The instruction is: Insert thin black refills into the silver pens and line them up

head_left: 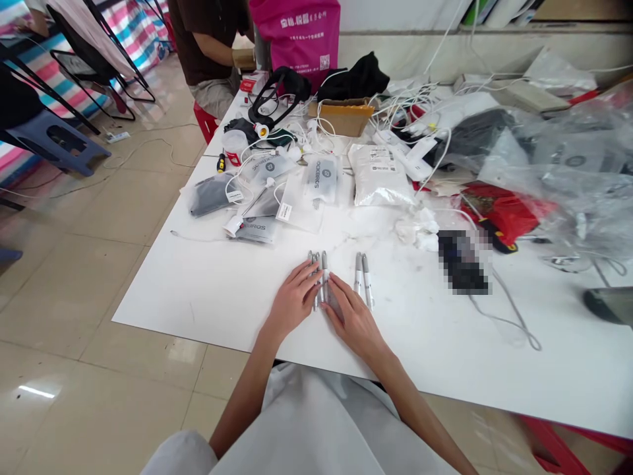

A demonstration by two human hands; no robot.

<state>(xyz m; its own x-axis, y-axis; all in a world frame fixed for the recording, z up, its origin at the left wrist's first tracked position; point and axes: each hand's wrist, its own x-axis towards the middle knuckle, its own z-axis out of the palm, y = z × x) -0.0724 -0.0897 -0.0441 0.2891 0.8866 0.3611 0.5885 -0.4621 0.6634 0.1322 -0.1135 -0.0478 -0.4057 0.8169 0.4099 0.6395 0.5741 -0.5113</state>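
Several slim silver-and-white pens (324, 260) lie side by side on the white table, pointing away from me. My left hand (295, 295) curls over this group from the left, fingers close together and covering the middles. From the other side, my right hand (355, 315) touches the rightmost pen of the group with its fingertips; its thumb is spread from the fingers. Two more pens (362, 274) rest just beyond my right hand, apart from the group. The palms and undersides of both hands are hidden.
Packaged grey pouches (320, 179), a white parcel (380, 175) and a lamp socket with cord (233, 226) lie behind the pens. Tangled cables and plastic bags (568, 165) fill the right back. A cable loop (533, 342) lies to the right. Another person (210, 46) sits behind.
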